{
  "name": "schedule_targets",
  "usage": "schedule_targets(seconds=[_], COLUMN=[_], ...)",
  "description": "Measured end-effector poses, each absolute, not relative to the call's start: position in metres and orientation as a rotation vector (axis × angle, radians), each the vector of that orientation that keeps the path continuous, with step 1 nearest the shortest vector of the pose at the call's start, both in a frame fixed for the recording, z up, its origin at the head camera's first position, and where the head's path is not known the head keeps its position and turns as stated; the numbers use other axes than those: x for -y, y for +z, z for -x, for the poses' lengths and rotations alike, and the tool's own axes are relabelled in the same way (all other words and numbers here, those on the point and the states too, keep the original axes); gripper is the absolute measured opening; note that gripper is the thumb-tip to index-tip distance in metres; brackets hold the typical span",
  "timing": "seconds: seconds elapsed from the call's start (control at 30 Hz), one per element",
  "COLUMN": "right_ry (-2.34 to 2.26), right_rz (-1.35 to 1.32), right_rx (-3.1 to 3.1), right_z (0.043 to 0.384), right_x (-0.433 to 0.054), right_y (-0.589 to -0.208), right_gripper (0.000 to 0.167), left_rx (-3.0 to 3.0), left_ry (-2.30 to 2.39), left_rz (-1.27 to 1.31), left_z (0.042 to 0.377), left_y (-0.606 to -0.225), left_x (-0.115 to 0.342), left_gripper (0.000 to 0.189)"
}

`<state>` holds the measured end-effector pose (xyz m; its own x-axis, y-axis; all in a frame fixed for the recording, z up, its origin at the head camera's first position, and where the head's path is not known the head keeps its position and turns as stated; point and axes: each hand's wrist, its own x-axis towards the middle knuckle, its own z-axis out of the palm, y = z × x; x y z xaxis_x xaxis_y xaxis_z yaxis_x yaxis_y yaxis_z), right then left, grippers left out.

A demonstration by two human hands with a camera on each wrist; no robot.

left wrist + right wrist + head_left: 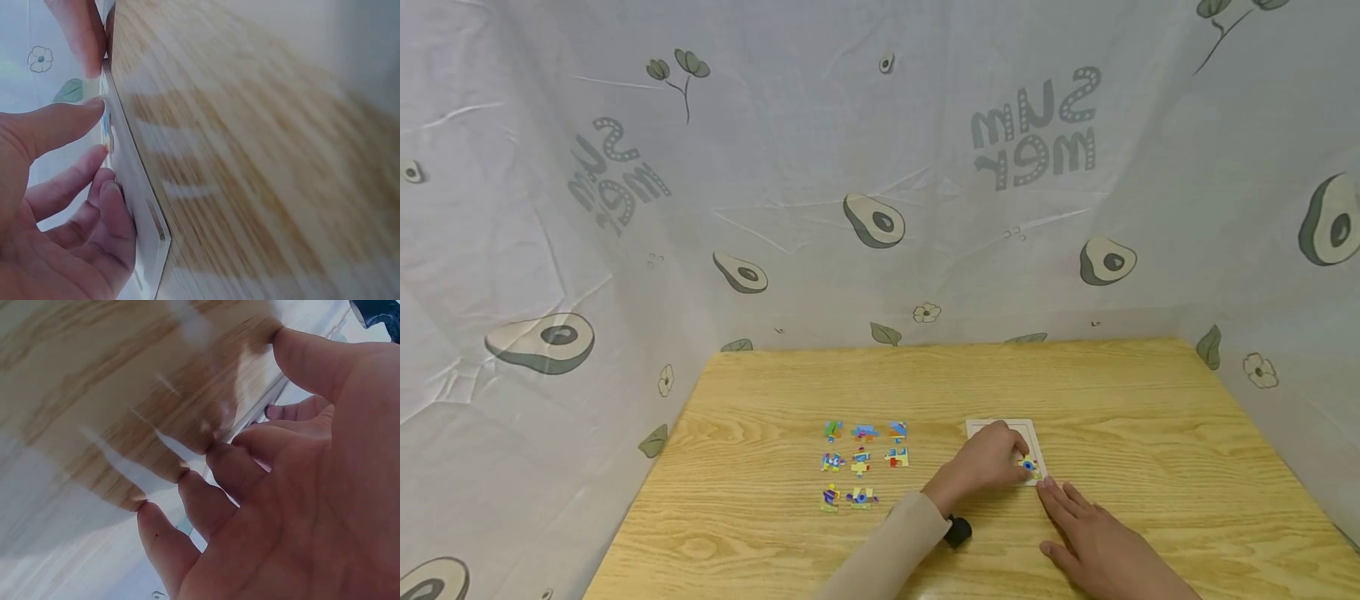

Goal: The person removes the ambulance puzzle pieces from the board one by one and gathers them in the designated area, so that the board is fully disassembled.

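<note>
A white puzzle tray [1037, 446] lies flat on the wooden table. Over it reaches my left hand [988, 460], its thumb and index finger pinching a colourful puzzle piece [1028, 465] at the tray's near right corner. In the left wrist view those fingertips [95, 103] come together at the tray's surface, with the other fingers curled close to it; they hide most of the piece. My right hand [1093, 533] rests on the table with fingers extended, the fingertips right at the tray's near right corner. In the right wrist view its fingers [206, 503] press on the wood.
Several loose puzzle pieces [861, 497] lie in rows on the table, left of the tray. A black device [957, 532] sits at my left wrist, below the beige sleeve [898, 542]. A pale curtain [805, 167] with avocado prints surrounds the table [760, 550].
</note>
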<state>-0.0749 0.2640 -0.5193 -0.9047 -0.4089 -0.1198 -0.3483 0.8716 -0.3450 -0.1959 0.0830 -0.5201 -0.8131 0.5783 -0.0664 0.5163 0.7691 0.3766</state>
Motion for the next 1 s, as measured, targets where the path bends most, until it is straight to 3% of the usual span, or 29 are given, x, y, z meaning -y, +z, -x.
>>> schedule_targets(seconds=[1.0], right_ry=[-0.325], right_rz=[0.588], right_rx=[-2.912], right_z=[0.0705], right_x=[-0.2671], right_y=[-0.527], right_gripper=[0.077], left_rx=[-2.564], left_ry=[1.059], left_rz=[-0.689], left_z=[0.192], left_y=[-0.5167], left_x=[-0.0764], left_gripper=[0.014])
